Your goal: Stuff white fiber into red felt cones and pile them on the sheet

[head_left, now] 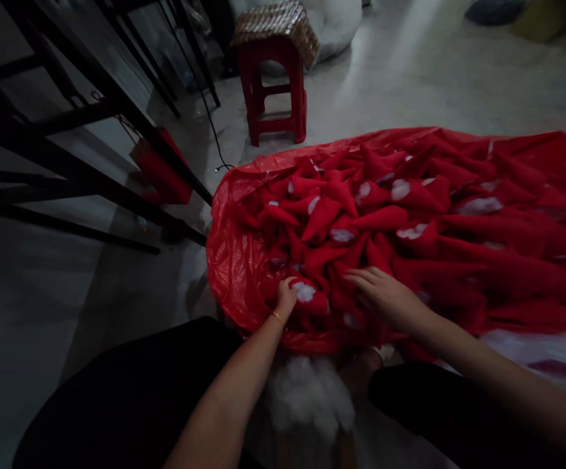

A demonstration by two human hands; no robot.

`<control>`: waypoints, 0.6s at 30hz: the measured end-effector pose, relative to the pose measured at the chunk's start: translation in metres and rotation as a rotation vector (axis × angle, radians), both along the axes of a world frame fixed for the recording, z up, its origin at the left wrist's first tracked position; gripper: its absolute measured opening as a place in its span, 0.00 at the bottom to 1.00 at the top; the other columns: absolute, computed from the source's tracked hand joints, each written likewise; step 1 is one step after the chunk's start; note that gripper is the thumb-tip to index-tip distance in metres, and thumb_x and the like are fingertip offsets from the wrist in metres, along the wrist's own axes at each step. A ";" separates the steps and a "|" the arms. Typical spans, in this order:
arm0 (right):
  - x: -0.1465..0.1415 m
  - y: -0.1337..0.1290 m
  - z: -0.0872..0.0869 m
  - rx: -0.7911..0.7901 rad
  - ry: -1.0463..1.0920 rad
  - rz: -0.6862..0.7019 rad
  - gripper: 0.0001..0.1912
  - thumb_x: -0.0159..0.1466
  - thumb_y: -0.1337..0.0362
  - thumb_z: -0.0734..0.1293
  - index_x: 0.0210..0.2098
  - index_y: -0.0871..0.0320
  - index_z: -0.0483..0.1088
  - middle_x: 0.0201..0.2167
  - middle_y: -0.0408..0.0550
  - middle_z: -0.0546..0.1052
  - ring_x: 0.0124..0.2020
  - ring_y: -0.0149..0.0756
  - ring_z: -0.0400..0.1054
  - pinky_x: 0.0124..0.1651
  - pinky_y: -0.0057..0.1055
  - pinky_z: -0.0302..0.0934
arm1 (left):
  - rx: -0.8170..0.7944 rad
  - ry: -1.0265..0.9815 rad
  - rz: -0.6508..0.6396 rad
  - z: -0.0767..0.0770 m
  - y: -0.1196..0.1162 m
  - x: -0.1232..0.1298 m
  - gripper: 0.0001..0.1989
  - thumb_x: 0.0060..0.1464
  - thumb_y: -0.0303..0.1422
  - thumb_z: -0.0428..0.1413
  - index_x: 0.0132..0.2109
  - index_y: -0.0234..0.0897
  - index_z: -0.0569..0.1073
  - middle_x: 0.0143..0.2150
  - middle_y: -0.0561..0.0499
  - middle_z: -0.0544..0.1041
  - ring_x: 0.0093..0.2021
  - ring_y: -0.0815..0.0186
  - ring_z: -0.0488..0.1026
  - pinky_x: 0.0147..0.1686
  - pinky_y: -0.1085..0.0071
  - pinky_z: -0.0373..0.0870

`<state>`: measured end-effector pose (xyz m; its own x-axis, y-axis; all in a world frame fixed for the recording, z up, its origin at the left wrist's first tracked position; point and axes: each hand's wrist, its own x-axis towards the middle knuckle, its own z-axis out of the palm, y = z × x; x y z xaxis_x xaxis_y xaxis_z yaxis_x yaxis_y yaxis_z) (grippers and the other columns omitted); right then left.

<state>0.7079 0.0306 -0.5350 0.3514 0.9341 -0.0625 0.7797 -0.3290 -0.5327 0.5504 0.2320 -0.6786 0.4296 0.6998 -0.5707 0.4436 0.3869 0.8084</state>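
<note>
A red plastic sack point(228, 260) lies spread on the floor before me, heaped with many red cone-shaped cloth pieces point(380, 218). White stuffing shows at the mouths of several. Near the sack's left end, my left hand point(287, 298) is closed on the edge of one red stuffed cloth piece point(318, 301), with white stuffing at its opening. To the right of it, my right hand point(385, 293) hovers at or just over the heap, fingers stretched out and a little blurred. I cannot tell whether its fingertips touch a piece. Below my hands sits a clump of white stuffing point(309, 394).
Beyond the sack stands a red plastic stool point(275, 81) with a woven top point(275, 23). Black metal frame legs point(131, 124) rise at the left, beside a red box point(163, 166). A dark cable point(209, 124) trails to the floor. White plastic point(546, 352) lies at the right.
</note>
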 end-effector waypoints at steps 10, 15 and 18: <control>0.004 0.109 -0.062 -0.059 0.447 -0.214 0.20 0.67 0.68 0.56 0.53 0.65 0.71 0.49 0.57 0.78 0.49 0.42 0.72 0.54 0.41 0.65 | -0.439 -0.075 0.306 0.058 0.006 -0.058 0.11 0.46 0.26 0.56 0.40 0.35 0.72 0.25 0.54 0.73 0.20 0.71 0.67 0.22 0.75 0.64; -0.039 0.045 -0.004 0.146 1.098 -0.107 0.25 0.58 0.56 0.70 0.54 0.57 0.73 0.57 0.51 0.74 0.53 0.46 0.72 0.55 0.42 0.66 | -0.596 -0.169 0.255 0.074 -0.019 -0.045 0.06 0.53 0.30 0.54 0.39 0.35 0.73 0.29 0.49 0.75 0.27 0.67 0.72 0.30 0.69 0.72; -0.062 0.026 0.018 0.178 0.958 0.046 0.22 0.55 0.57 0.73 0.48 0.57 0.77 0.69 0.50 0.59 0.65 0.49 0.59 0.62 0.42 0.59 | -0.661 -0.284 0.156 0.094 -0.057 -0.036 0.08 0.54 0.34 0.57 0.40 0.38 0.76 0.36 0.44 0.78 0.37 0.60 0.76 0.39 0.63 0.75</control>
<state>0.6457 0.0567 -0.5174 0.1884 0.9691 -0.1594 0.0000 -0.1623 -0.9867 0.5140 0.1753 -0.5851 0.5470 0.3133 -0.7763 0.1516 0.8749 0.4599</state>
